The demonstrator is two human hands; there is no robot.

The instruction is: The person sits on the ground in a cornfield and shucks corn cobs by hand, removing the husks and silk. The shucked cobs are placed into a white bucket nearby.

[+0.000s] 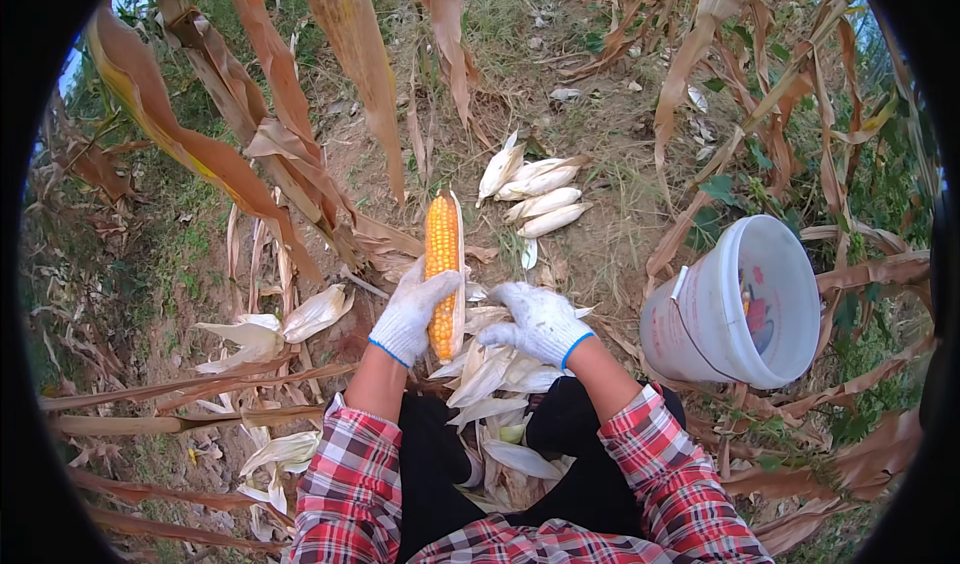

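An ear of yellow corn [443, 238] stands lengthwise in my left hand [417, 305], its kernels bare on the side facing up. A pale strip of husk [460, 264] still lines its right edge. My left hand wears a white knit glove with a blue cuff, and its thumb lies across the ear. To the right, my right hand [534, 324], gloved the same way, is apart from the ear with fingers spread and nothing visible in it. Loose pale husks [487, 376] lie beneath my hands and between my legs.
A white plastic bucket [682, 324] with a wire handle tilts at the right; something yellow shows inside. Several husk-covered ears [544, 185] lie together on the soil ahead. Dry corn stalks [225, 91] lean in from the left, more leaves [795, 99] at the right. Peeled husks [281, 331] lie left.
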